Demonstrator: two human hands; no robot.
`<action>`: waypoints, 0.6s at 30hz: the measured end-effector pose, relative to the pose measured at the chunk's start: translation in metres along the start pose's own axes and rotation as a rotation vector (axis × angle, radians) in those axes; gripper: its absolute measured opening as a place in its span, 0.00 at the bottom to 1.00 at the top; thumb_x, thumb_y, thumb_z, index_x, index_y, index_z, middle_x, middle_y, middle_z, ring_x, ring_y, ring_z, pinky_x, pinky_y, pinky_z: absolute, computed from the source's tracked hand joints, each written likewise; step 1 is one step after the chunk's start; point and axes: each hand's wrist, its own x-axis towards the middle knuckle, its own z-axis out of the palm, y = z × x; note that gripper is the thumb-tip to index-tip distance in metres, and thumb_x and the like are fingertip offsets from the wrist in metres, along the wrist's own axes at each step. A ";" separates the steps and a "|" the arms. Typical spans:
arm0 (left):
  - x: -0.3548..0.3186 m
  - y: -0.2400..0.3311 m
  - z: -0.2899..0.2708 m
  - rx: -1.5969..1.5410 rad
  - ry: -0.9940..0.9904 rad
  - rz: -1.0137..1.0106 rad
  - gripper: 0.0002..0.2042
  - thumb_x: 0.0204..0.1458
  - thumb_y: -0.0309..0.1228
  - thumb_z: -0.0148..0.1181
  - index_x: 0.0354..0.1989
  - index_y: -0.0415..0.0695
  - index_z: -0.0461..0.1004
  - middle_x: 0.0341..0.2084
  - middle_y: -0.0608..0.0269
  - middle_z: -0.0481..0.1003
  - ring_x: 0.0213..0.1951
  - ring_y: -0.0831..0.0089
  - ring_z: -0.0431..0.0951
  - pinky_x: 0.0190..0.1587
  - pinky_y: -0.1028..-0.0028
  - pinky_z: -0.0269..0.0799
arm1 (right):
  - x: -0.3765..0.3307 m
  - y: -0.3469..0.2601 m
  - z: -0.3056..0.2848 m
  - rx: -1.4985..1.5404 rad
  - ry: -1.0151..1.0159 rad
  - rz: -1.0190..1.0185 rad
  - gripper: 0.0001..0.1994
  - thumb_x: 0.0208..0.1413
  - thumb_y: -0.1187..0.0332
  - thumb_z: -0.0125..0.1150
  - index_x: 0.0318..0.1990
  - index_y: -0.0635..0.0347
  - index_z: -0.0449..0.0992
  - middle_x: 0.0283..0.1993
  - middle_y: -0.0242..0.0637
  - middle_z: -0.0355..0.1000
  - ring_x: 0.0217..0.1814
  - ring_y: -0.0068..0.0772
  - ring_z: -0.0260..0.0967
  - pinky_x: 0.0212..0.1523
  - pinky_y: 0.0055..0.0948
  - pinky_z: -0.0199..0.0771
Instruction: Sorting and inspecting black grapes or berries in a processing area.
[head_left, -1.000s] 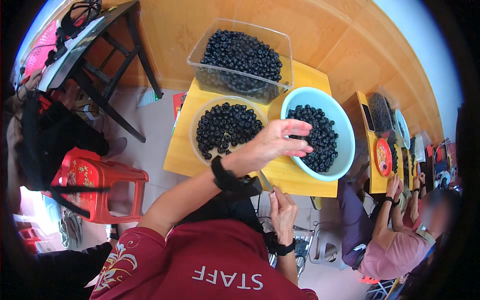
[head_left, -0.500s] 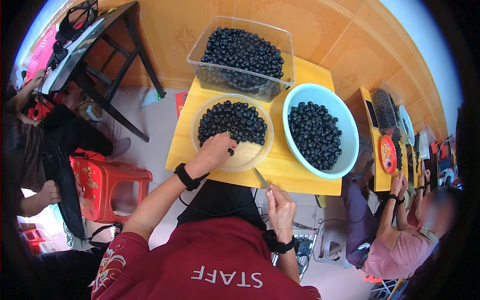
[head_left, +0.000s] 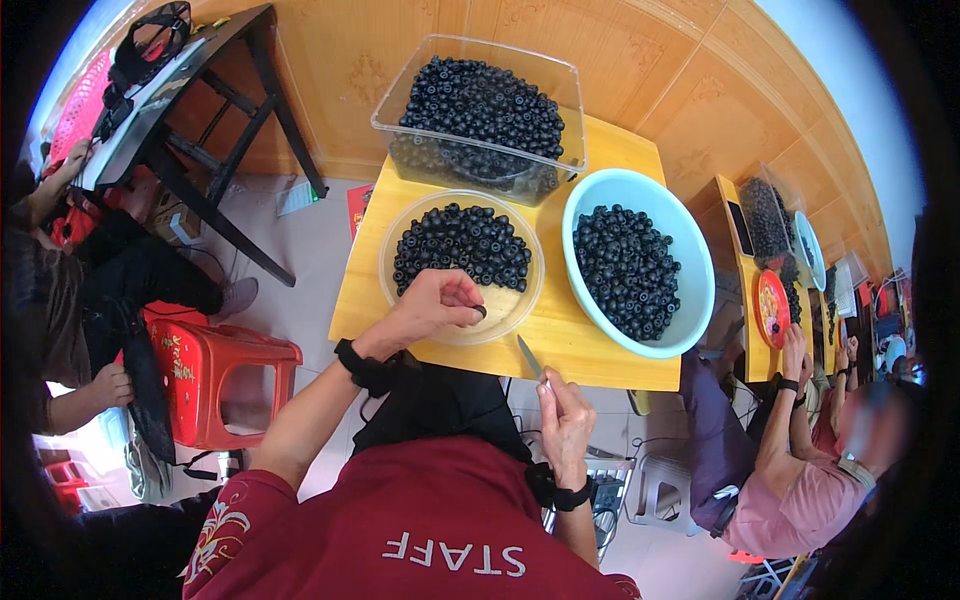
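My left hand [head_left: 436,304] hovers over the near rim of a round clear tray [head_left: 388,285], its fingers pinching one small black round piece [head_left: 481,311]. Behind it in the tray lies a heap of the same black pieces [head_left: 462,243], many with a ring-shaped face. In my right hand [head_left: 564,415], just off the table's near edge, is a small knife [head_left: 528,355], its blade pointing up and away over the tabletop. A pale blue basin [head_left: 697,290], right of the tray, holds many more black pieces.
A clear plastic bin [head_left: 480,150] full of black pieces stands at the back of the yellow table [head_left: 620,372]. Red stool [head_left: 225,375] and dark table [head_left: 230,185] are at left, with a seated person there. At right another person [head_left: 800,500] works at a further table.
My left hand has come up off the heap and slightly nearer, a black piece now showing at its fingertips. The knife in my right hand has barely shifted.
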 end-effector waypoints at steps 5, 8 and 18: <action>-0.021 0.027 0.006 -0.977 -0.072 -0.205 0.07 0.52 0.23 0.60 0.39 0.40 0.71 0.33 0.65 0.75 0.35 0.75 0.79 0.40 0.79 0.77 | 0.014 -0.026 -0.007 0.130 0.057 -0.070 0.14 0.50 0.74 0.63 0.46 0.61 0.77 0.24 0.39 0.68 0.19 0.31 0.65 0.22 0.28 0.65; -0.030 0.027 0.013 -1.096 -0.091 -0.195 0.08 0.51 0.24 0.61 0.39 0.40 0.71 0.34 0.64 0.75 0.36 0.75 0.79 0.42 0.78 0.76 | 0.022 -0.045 -0.008 0.149 0.032 -0.182 0.16 0.47 0.74 0.65 0.47 0.60 0.77 0.24 0.38 0.67 0.20 0.32 0.66 0.22 0.30 0.66; -0.040 0.023 0.022 -1.189 -0.124 -0.092 0.11 0.52 0.25 0.59 0.44 0.40 0.72 0.38 0.64 0.75 0.40 0.76 0.77 0.45 0.76 0.75 | 0.032 -0.057 -0.006 -0.043 0.023 -0.416 0.20 0.44 0.70 0.69 0.48 0.57 0.77 0.22 0.34 0.62 0.20 0.33 0.65 0.22 0.32 0.66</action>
